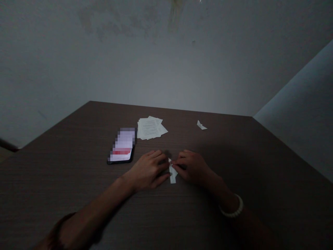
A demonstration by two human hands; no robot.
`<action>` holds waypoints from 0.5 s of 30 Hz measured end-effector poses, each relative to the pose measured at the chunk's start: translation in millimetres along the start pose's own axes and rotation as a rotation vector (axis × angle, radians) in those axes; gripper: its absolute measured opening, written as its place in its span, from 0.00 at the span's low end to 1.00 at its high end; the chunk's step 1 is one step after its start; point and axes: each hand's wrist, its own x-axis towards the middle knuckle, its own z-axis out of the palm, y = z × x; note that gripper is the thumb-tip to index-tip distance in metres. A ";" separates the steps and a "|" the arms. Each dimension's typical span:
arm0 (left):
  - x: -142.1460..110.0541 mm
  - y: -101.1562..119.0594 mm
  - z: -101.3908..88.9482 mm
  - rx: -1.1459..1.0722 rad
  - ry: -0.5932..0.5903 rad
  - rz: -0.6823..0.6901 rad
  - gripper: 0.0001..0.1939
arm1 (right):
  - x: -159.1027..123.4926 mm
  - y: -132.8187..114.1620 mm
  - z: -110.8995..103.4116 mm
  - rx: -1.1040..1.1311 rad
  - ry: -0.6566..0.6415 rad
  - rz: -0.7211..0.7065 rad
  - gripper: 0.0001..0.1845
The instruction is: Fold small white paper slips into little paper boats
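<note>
A small folded piece of white paper (172,173) lies on the dark brown table (65,180) between my two hands. My left hand (150,170) rests on the table at the paper's left side, fingers curled and pinching its edge. My right hand (191,167), with a white bead bracelet (233,210) on the wrist, pinches the paper from the right. Most of the paper is hidden by my fingers.
A phone (122,146) with a lit screen lies left of my hands. Behind it sits a stack of printed paper sheets (151,127). A small folded paper scrap (201,125) lies farther back on the right. Grey walls stand behind the table.
</note>
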 end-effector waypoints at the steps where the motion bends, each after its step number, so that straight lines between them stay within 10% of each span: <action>1: 0.0 0.3 1.0 -0.031 0.005 0.006 0.15 | 0.0 0.3 0.7 -0.005 0.011 0.011 0.09; 15: 2.0 2.9 4.5 -0.125 -0.034 -0.024 0.14 | 0.2 -0.2 0.7 0.072 -0.026 0.063 0.09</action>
